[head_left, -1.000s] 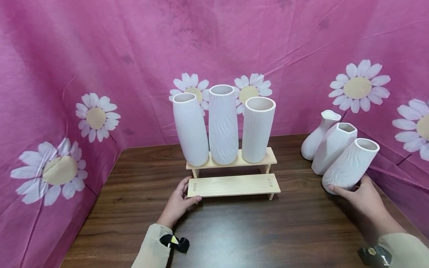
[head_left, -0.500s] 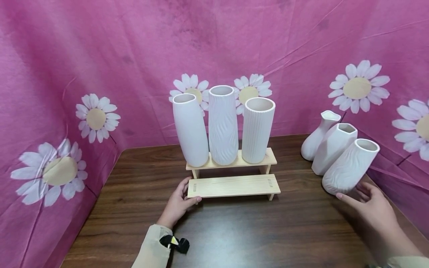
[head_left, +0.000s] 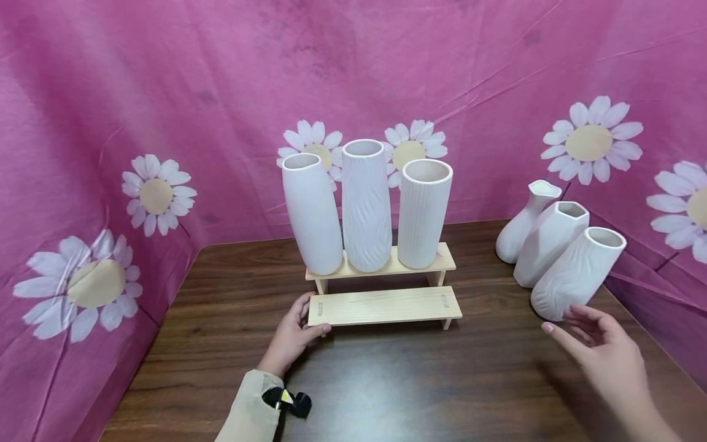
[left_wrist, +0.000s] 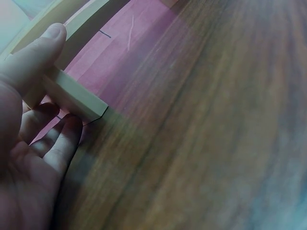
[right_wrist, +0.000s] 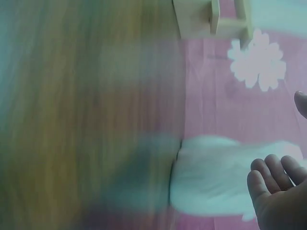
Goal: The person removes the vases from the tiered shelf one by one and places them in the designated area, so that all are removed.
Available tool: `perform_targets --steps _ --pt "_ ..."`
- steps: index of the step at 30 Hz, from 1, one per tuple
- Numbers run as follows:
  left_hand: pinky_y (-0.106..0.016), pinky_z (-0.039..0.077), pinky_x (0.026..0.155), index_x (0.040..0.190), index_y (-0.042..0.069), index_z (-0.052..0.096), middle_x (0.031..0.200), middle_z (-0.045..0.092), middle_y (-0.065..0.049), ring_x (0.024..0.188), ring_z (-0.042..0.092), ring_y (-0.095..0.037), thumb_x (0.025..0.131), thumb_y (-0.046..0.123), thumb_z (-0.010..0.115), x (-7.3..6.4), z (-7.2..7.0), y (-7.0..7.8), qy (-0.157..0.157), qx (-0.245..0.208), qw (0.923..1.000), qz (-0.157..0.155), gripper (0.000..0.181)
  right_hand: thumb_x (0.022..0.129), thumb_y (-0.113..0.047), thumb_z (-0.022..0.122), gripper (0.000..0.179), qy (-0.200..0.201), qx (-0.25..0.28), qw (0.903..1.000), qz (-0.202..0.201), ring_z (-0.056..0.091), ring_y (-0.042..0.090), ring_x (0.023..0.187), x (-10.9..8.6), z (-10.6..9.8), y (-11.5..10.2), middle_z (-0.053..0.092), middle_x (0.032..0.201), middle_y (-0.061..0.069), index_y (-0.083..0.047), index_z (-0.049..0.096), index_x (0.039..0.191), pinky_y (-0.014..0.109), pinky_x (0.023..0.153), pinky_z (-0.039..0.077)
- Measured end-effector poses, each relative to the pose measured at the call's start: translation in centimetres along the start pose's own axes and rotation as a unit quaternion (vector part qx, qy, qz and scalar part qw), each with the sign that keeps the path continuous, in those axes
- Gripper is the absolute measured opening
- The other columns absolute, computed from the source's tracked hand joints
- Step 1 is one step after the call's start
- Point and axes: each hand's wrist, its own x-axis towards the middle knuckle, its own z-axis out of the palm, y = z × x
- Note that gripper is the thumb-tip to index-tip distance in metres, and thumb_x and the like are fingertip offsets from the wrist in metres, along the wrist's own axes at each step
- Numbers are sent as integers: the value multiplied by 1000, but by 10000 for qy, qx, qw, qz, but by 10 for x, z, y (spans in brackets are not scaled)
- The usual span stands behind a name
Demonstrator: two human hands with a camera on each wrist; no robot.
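My left hand [head_left: 293, 337] holds the left end of a two-step wooden stand [head_left: 383, 307]. In the left wrist view the thumb lies over the board [left_wrist: 88, 24] and the other fingers curl by its leg [left_wrist: 74, 96]. On the upper step stand a smooth white vase [head_left: 313, 215], a wavy-patterned vase [head_left: 367, 209] and a ribbed vase [head_left: 425, 215]. Beside a wavy white vase [head_left: 577, 276] at the right, my right hand [head_left: 610, 356] is held with fingers loosely bent and nothing in it. The right wrist view shows a gap between its fingertips and that vase [right_wrist: 216, 177].
Behind the wavy vase at the right stand a faceted white vase [head_left: 552, 245] and a narrow-necked vase [head_left: 525, 227]. Pink cloth [head_left: 232, 92] printed with daisies walls the back and sides of the brown wooden table [head_left: 386, 393].
My right hand has let go of the wavy vase at the right and drawn back toward me and slightly left. The left hand and the stand have stayed in place.
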Motion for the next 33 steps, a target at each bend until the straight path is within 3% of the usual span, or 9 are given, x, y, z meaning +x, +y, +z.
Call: perform_targets --steps 9,17,19,22,25,30,33 --pt "-21 51 81 147 0 40 135 61 -18 103 62 -15 81 -2 80 -1 1 4 -5 255 9996 144 77 82 -10 84 43 -309 -91 9982 -512 55 -20 95 0 25 -17 59 102 -35 -15 62 119 1 79 43" --pt "-21 52 79 147 -3 39 135 60 -22 102 63 -13 81 -2 81 -1 0 3 -9 292 9993 224 78 82 -11 84 54 -670 -134 9936 -899 52 -19 100 5 49 -31 55 107 -33 5 56 125 2 84 41" --pt "-21 52 79 147 -3 39 136 59 -22 102 63 -14 81 -1 81 -1 -1 3 -4 276 9994 209 78 82 -10 84 56 -786 -81 9926 -925 51 -19 102 7 56 -34 59 111 -25 6 55 127 2 85 41" --pt "-21 52 78 147 -1 40 136 60 -21 103 63 -15 80 -1 81 -1 -1 3 24 192 9997 143 78 82 -10 84 58 -980 -20 9910 -913 50 -17 106 11 67 -40 64 121 0 7 54 129 3 88 41" --pt "-22 52 77 146 -1 41 135 61 -19 102 63 -16 80 -1 82 -2 -1 2 61 119 9999 93 77 83 -12 84 60 -1166 44 9891 -894 56 0 117 15 77 -49 60 129 22 7 53 132 4 91 41" --pt "-22 52 78 146 0 42 135 62 -18 104 63 -18 81 -1 81 -1 0 1 43 45 9999 83 76 85 -16 83 65 -1405 117 9858 -911 52 41 127 24 91 -64 57 135 25 6 50 136 4 92 39" --pt "-22 53 78 147 -1 41 136 61 -18 104 63 -18 80 -1 82 -1 0 1 -13 21 10000 61 78 85 -20 82 66 -1509 157 9845 -879 52 41 128 29 97 -71 57 137 24 4 49 138 3 91 39"
